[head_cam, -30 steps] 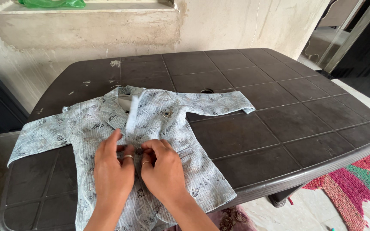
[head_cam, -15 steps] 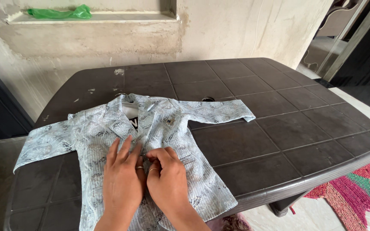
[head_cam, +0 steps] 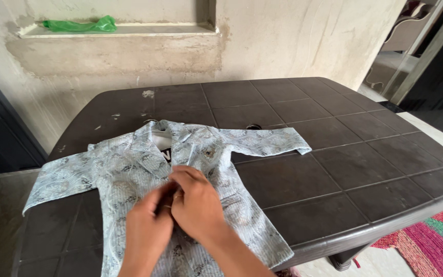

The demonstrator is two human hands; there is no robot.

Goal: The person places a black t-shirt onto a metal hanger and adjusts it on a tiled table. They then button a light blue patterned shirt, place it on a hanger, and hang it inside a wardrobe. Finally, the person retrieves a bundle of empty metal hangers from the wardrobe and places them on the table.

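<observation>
A dark brown plastic table with a moulded square-tile top fills most of the view; its near left corner and right end are cut off by the frame, and only one leg can be made out beneath the front edge. On its left half a small pale blue patterned shirt is laid flat, front up, collar toward the wall, with both sleeves spread out sideways; its lower hem runs out of the bottom of the picture, and the middle of the front opening is hidden under the hands. The left hand and the right hand are pressed close together over the centre of the shirt front, fingers curled and pinching the fabric at the opening; what exactly is held between the fingertips is covered by the hands themselves and cannot be told, and a ring is dimly seen between them. Both forearms are cut off at the lower edge. A striped pink and green rug is seen only partly at the lower right, and a green plastic bag lies on the wall ledge. Compared with half a second ago, the hands have been drawn higher up the shirt front, nearer the collar, and the left hand's fingers, then spread flat on the cloth, are now curled in against the right hand.
</observation>
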